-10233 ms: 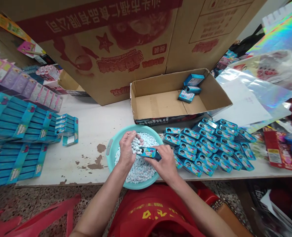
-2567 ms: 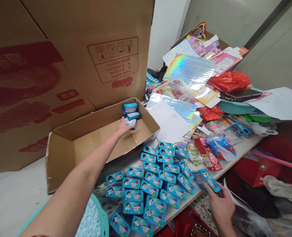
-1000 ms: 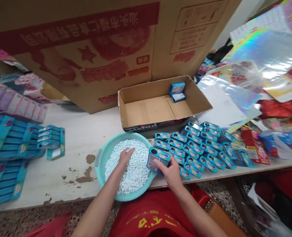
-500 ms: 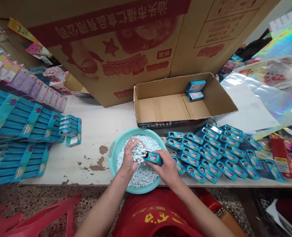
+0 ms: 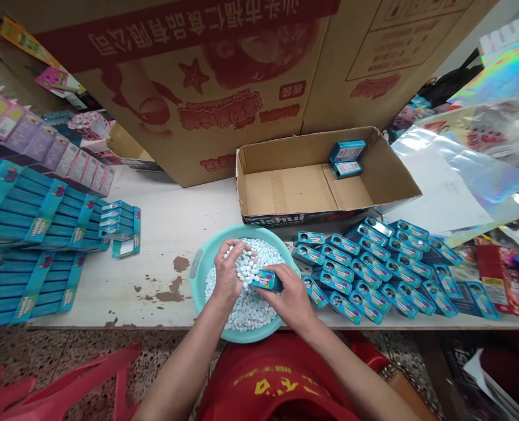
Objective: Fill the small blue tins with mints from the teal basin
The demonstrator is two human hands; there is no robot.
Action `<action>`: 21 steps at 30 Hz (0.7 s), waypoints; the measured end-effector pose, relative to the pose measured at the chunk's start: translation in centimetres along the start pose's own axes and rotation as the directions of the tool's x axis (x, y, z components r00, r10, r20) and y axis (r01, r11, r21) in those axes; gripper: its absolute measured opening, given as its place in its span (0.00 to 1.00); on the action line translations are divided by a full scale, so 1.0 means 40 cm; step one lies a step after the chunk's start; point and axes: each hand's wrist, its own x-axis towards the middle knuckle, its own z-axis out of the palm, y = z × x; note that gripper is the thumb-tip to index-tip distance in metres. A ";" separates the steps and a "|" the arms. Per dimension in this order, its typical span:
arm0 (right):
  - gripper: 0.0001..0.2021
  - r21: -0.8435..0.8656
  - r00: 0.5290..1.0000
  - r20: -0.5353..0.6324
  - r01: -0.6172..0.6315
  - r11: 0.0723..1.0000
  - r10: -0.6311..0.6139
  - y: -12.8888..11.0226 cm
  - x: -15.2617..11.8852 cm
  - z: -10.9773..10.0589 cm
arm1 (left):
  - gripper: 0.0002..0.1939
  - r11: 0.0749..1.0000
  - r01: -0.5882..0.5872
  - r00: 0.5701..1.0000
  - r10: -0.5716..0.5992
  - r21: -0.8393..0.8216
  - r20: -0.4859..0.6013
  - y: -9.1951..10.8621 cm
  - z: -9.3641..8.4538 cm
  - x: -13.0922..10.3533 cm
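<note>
A turquoise plastic basin (image 5: pixel 197 248) full of small pale candies (image 5: pixel 253 313) stands at the table's front edge. My left hand (image 5: pixel 228 270) is cupped above it, fingers curled round a heap of the candies. In my right hand (image 5: pixel 293 297) is a small blue candy box (image 5: pixel 266 279), gripped between thumb and fingers. The box lies tilted over the basin, its end against the candies in my left hand. That end's opening is hidden from view. Several similar blue boxes (image 5: pixel 367 272) stand close together to the right of the basin, round holes in their tops.
Behind the basin is an open cardboard tray (image 5: pixel 286 193) with two blue boxes (image 5: pixel 347 159) in its corner. A large printed carton (image 5: pixel 242 76) rises behind it. Stacked blue display packs (image 5: pixel 35 216) fill the left side. A red plastic stool (image 5: pixel 93 380) is below at left.
The blue box has tipped further into the candies at my left hand, and its open end no longer shows. My left fingers have curled in more. The whole view has shifted slightly.
</note>
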 end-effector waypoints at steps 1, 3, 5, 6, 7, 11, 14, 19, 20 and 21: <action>0.15 0.004 1.000 -0.002 -0.009 1.000 0.009 0.000 0.001 -0.001 | 0.13 1.000 -0.006 1.000 0.006 0.008 0.003 0.001 0.000 0.001; 0.16 0.009 1.000 -0.006 -0.030 1.000 0.030 0.001 0.004 -0.001 | 0.13 0.999 -0.021 1.000 0.021 0.028 0.008 0.001 0.001 0.002; 0.17 0.013 0.999 -0.003 -0.039 0.999 0.039 0.001 0.006 -0.001 | 0.13 0.999 -0.035 0.999 0.035 0.041 0.009 0.000 0.003 0.002; 0.17 0.011 0.999 0.002 -0.038 0.999 0.038 0.001 0.007 0.000 | 0.12 0.998 -0.044 0.999 0.043 0.046 0.012 -0.001 0.005 0.001; 0.17 0.008 0.999 0.007 -0.035 0.999 0.035 0.002 0.007 0.000 | 0.12 0.997 -0.054 0.998 0.053 0.052 0.021 -0.003 0.007 0.001; 0.15 0.020 0.999 0.007 -0.040 0.999 0.039 0.002 0.008 -0.002 | 0.11 0.990 -0.121 0.992 0.118 0.077 0.032 -0.006 0.017 -0.003; 0.15 0.041 0.998 -0.013 -0.054 0.998 0.054 -0.004 0.008 -0.009 | 0.11 0.984 -0.150 0.989 0.148 0.092 0.029 -0.005 0.025 -0.007; 0.14 0.060 0.998 -0.031 -0.049 0.997 0.051 -0.016 0.006 -0.018 | 0.11 0.977 -0.181 0.983 0.181 0.110 0.017 0.000 0.033 -0.016; 0.14 0.067 0.998 -0.034 -0.051 0.996 0.053 -0.016 0.005 -0.018 | 0.11 0.978 -0.178 0.984 0.177 0.112 0.015 0.000 0.034 -0.019; 0.14 0.074 0.998 -0.036 -0.054 0.996 0.057 -0.017 0.004 -0.019 | 0.11 0.978 -0.175 0.985 0.174 0.111 0.016 0.000 0.035 -0.021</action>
